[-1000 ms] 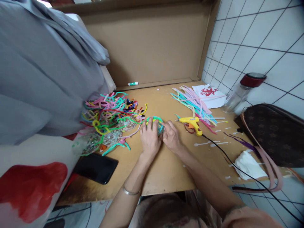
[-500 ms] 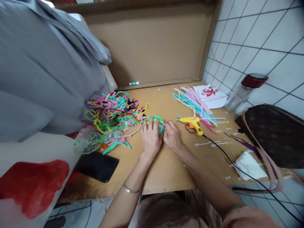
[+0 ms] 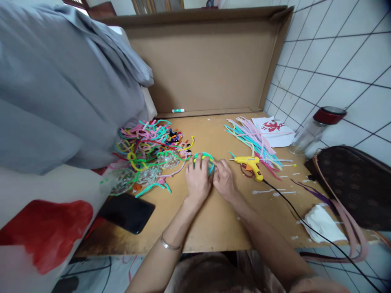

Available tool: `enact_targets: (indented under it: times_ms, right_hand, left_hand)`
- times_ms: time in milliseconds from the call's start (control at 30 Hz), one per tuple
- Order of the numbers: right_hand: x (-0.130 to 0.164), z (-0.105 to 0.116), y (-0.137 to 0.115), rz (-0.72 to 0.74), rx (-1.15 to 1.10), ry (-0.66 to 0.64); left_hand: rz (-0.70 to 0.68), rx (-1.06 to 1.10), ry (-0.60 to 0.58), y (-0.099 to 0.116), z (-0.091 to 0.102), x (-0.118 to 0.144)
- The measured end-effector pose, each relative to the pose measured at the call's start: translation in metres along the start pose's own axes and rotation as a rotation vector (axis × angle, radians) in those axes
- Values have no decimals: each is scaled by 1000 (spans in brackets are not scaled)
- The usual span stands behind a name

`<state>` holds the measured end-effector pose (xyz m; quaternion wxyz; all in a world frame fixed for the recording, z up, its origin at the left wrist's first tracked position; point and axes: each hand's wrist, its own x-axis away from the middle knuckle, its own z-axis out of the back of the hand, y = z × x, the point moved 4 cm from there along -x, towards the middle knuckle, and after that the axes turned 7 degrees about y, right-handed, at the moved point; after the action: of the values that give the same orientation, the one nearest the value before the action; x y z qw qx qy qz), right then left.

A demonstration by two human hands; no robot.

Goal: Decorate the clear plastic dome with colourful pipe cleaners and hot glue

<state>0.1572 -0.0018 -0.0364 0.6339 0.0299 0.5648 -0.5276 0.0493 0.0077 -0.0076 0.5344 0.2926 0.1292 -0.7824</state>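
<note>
A small round piece of coiled pipe cleaners (image 3: 210, 161), teal, yellow and light blue, lies on the wooden table (image 3: 214, 228). My left hand (image 3: 198, 179) rests over its left part, fingers bent across it and holding it down. At its right edge, my right hand (image 3: 224, 181) is closed, with thumb and forefinger pinching the rim. Both hands hide much of the piece. To the right of my right hand lies a yellow hot glue gun (image 3: 251, 164), its tip pointing left toward the hands.
Left are a tangled pile of pipe cleaners (image 3: 146, 140), clear plastic pieces (image 3: 149, 175) and a black phone (image 3: 127, 212). Straight pipe cleaners (image 3: 256, 140), a glass bottle (image 3: 311, 132), crumpled tissue (image 3: 324, 223) and brown bag (image 3: 354, 187) lie right. A black cord (image 3: 293, 207) crosses the right side.
The camera view has shifted, so everything sits slightly lower and to the right. Both hands keep their hold on the coiled piece with almost no change.
</note>
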Motion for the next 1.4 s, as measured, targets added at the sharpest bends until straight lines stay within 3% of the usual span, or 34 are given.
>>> enact_targets:
  times_ms: [933,1400]
  right_hand:
    - [2,-1,0,-34,5,-12]
    - [1,-1,-2,-111,-40,25]
  left_hand:
    - [-1,16,22,-1,-2,2]
    - [-1,-30,-24,2,2,0]
